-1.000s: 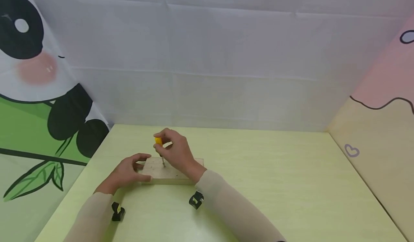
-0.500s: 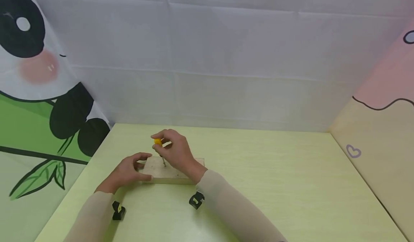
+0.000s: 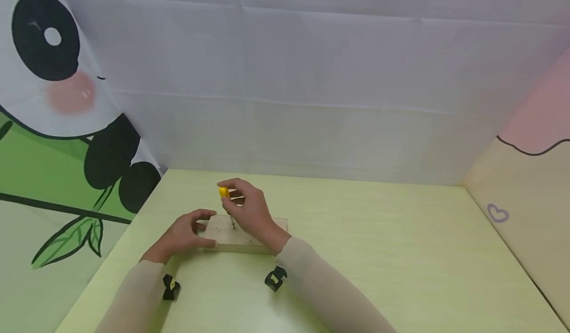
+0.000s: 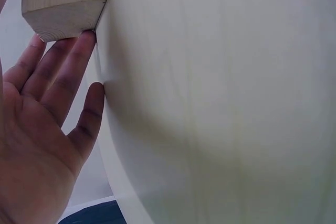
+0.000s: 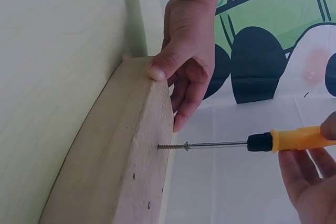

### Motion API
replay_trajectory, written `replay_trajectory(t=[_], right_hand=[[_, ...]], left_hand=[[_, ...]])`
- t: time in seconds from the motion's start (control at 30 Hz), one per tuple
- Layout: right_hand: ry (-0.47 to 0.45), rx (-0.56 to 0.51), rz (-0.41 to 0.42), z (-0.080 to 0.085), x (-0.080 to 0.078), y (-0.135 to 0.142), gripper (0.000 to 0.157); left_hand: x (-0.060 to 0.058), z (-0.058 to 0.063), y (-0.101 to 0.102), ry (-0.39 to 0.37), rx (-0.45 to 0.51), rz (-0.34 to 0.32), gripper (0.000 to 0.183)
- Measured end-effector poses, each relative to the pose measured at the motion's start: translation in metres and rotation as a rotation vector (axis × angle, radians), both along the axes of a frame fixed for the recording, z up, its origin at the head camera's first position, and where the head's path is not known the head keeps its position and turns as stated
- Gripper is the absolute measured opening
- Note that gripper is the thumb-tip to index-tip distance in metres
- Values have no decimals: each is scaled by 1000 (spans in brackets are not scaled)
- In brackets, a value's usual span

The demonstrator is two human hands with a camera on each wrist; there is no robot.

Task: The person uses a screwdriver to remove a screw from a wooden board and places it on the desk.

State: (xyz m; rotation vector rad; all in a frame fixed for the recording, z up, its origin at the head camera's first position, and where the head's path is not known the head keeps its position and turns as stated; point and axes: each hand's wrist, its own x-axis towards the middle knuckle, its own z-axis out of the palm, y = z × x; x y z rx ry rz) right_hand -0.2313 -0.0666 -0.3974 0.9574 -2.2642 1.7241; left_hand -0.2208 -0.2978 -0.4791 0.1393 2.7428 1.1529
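A pale wooden block (image 3: 222, 235) lies flat on the table. My left hand (image 3: 184, 233) holds its left end, thumb at the near edge and fingertips against the end face. In the right wrist view a screw (image 5: 172, 147) stands partly sunk in the block's top face, its threads showing. The tip of a screwdriver (image 5: 296, 139) with a yellow and black handle meets the screw head, shaft in line with the screw. My right hand (image 3: 256, 214) grips the handle above the block, thumb on one side and fingers on the other.
Small dark holes (image 5: 149, 205) mark the block's top face near the screw. The light yellow table (image 3: 378, 244) stretches to the right. A pale sheet (image 3: 311, 75) hangs behind it, with printed cartoon panels at both sides. Black camera mounts (image 3: 276, 278) sit at the wrists.
The head view has swung slightly left, so everything appears further right. The right hand's fingers have shifted a little on the screwdriver handle. The left hand keeps its place on the block.
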Motion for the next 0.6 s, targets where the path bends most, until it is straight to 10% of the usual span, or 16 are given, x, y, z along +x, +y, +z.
replay_trajectory(t=[0.6], right_hand=[[32, 14, -61, -7, -5, -2, 32]], left_hand=[[-1, -1, 1, -15, 4, 5, 84]])
